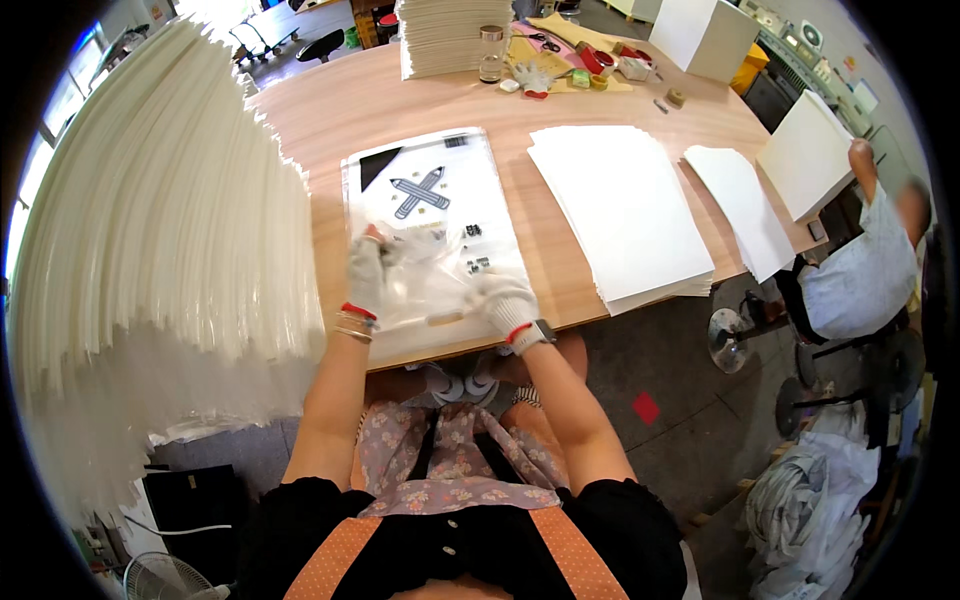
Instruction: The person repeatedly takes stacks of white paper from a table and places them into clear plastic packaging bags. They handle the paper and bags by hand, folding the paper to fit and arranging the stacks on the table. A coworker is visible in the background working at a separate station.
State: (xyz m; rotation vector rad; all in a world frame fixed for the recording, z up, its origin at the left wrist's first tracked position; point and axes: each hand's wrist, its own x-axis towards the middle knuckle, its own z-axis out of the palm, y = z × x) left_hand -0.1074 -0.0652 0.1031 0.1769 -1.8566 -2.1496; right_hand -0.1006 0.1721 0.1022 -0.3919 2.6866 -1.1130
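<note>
Both my hands wear white knit gloves. A clear plastic bag lies on the wooden table, over a white printed sheet with a dark crossed-pencils picture. My left hand pinches the bag's left side. My right hand grips the bag near its lower right edge, close to the table's front rim.
A tall fanned stack of white sheets fills the left. A white paper pile lies right of the bag, smaller sheets beyond. A back stack, a jar, scissors and tape sit far off. Another person works at right.
</note>
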